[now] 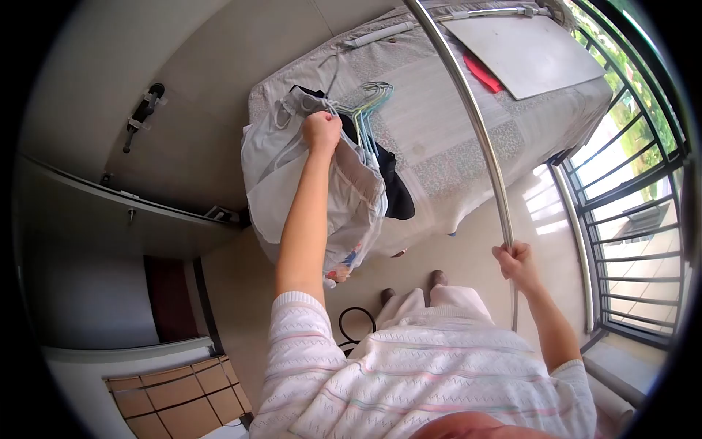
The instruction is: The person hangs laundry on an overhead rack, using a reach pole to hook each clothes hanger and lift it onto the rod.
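My left hand (322,132) is closed on the gathered upper edge of a white garment (281,175) with a drawstring. The cloth spreads over the end of a covered bed or table. Beside that hand lie several wire clothes hangers (365,117), their hooks bunched together, with black cloth (397,194) partly under the white one. My right hand (518,262) is closed around a long shiny metal pole (475,121), which slants up past the top of the view. A thinner length of it shows below the fist.
A patterned cloth (431,168) covers the bed or table. On it lie a white board (526,55), a red item (482,73) and another pole (482,13). A barred window (629,205) is at right. A black cable loop (357,311) is near my feet, a cardboard box (179,399) lower left.
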Available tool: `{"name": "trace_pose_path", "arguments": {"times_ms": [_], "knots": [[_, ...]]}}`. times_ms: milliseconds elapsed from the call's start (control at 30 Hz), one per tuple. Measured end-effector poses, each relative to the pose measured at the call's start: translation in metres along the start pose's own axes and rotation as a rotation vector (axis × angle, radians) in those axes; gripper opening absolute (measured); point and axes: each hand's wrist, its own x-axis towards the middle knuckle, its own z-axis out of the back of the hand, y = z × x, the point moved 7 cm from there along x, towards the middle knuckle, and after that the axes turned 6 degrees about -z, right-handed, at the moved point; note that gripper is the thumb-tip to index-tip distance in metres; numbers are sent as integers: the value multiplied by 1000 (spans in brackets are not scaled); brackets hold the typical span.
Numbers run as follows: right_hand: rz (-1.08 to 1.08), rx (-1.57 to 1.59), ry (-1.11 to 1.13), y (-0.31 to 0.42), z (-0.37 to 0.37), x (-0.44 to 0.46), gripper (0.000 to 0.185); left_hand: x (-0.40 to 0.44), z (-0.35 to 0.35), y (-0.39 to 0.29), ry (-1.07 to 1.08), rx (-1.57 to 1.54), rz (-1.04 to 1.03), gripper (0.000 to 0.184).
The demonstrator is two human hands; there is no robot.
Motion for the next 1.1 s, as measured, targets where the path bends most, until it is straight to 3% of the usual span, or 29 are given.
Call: {"name": "trace_pose_path", "arguments": {"times_ms": [33,100,133,333,467,767,1100], "knots": [[-1,-26,6,-6,-1,1,30,-2,27,-15,-63,-94,-87,11],[2,-74,25,-27,-6,0,32,-23,81,-37,-10,-520,175,11],[-4,-105,44,-34,-10,-4,32,-24,110,-40,20,-573,178,10],[38,-258,130,-61,-66,-47,32,-51,265,-46,38,-698,24,14],[47,-310,212,-75,-124,-78,24,-96,333,-58,74,-738,-47,15],[126,-368,222,-120,-188,-153,24,-168,438,-20,29,-632,-150,21],[383,-551,-98,-104,-156,-172,40,-208,467,-58,68,-636,-162,20]]}}
